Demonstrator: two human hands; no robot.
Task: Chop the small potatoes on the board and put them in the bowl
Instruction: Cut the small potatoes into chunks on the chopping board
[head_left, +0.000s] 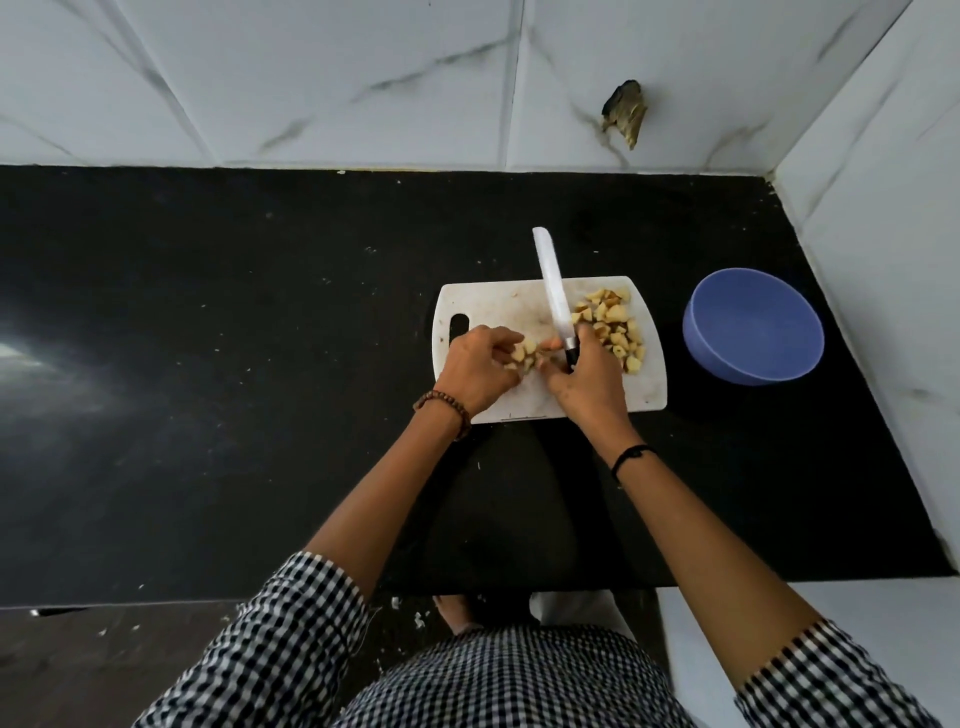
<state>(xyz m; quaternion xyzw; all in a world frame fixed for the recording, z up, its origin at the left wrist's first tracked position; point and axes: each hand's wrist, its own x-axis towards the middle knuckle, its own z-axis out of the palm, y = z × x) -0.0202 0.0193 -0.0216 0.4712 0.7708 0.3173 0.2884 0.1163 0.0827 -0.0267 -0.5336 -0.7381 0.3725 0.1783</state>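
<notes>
Mid-chop, the right hand (587, 379) curls tight round the black handle of a white-bladed knife (555, 299), its blade pointing away across the white board (498, 306). The left hand (480, 366), fingers bent, pinches a few potato pieces (524, 356) just beside the blade's heel. A bigger pile of chunks (615, 325) lies on the board's right end. The blue bowl (753, 332) sits near the board's right edge on the black counter (208, 364), apart from it, with no potato showing inside.
</notes>
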